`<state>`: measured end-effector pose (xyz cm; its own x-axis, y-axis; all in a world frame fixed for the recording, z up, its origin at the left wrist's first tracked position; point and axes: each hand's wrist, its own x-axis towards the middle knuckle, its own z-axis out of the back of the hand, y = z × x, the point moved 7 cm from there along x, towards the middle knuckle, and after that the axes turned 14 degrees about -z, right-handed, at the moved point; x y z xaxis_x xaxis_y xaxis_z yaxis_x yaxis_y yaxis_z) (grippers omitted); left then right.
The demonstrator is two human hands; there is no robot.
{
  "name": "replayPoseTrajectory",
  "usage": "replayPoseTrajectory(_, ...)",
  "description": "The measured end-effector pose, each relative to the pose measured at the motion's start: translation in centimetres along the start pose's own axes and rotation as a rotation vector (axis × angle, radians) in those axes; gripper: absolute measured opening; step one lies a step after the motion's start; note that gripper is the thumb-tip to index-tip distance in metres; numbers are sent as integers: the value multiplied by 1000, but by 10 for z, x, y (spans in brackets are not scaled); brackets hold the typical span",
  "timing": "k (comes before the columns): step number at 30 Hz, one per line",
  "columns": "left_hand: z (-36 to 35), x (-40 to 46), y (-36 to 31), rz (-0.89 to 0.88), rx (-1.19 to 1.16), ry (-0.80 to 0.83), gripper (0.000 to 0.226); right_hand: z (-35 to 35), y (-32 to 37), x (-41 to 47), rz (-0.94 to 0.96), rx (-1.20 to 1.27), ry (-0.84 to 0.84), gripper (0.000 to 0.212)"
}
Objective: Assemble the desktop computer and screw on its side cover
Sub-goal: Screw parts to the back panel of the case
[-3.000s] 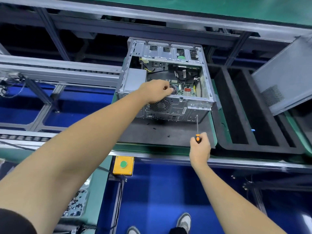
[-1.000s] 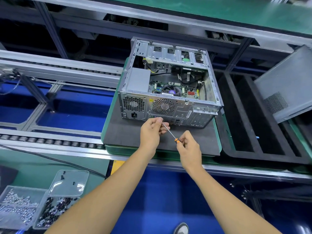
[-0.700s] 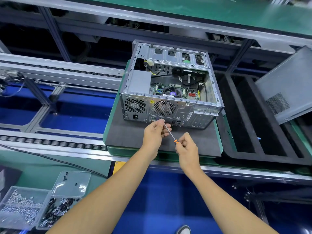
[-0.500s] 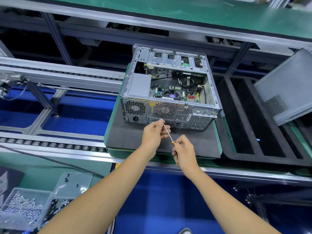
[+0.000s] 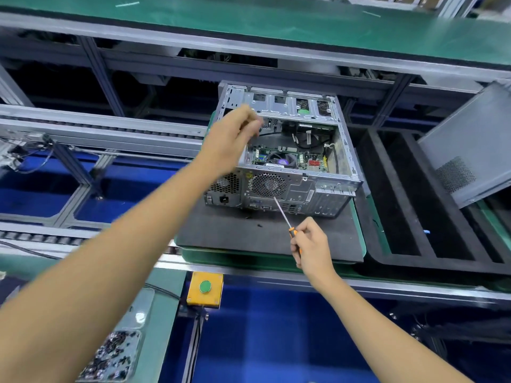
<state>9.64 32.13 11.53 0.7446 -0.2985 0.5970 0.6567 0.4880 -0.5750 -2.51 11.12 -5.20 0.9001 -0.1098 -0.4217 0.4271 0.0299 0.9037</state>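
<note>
Lying open at frame centre on the black mat (image 5: pixel 235 239), the computer case (image 5: pixel 290 161) is reached over by the blurred left hand (image 5: pixel 232 139); its grip cannot be told. The screwdriver (image 5: pixel 282 214) is gripped by the right hand (image 5: pixel 313 247), tip aimed at the rear panel, probably for screwing.

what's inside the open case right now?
Inside the case: green board, round cooler, black cables. The left hand covers the near-left corner.
</note>
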Motion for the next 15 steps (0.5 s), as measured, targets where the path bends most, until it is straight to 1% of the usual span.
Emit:
replayPoseTrajectory(2, -21, 35, 17, 13, 158, 411, 23, 0, -3, 1, 8, -4, -5, 19)
replayPoseTrajectory(3, -34, 43, 25, 23, 197, 597, 27, 0, -4, 2, 11, 2, -9, 19)
replayPoseTrajectory(5, -56, 42, 35, 98, 85, 866, 34, -1, -7, 4, 14, 17, -14, 21)
replayPoseTrajectory(6, -65, 37, 39, 144, 4, 951, 34, -2, -9, 4, 15, 21, -15, 22)
replayPoseTrajectory(7, -71, 32, 43, 170, -51, 1002, 33, -2, -10, 4, 17, 25, -16, 23)
replayPoseTrajectory(9, -79, 22, 48, 159, -71, 1057, 30, -3, -13, 5, 17, 32, -15, 24)
replayPoseTrajectory(13, -86, 16, 57, 102, -91, 1022, 39, -1, -17, 7, 13, 32, -27, 24)
replayPoseTrajectory(15, -87, 16, 56, 79, -83, 1043, 33, 1, -18, 9, 12, 23, -37, 23)
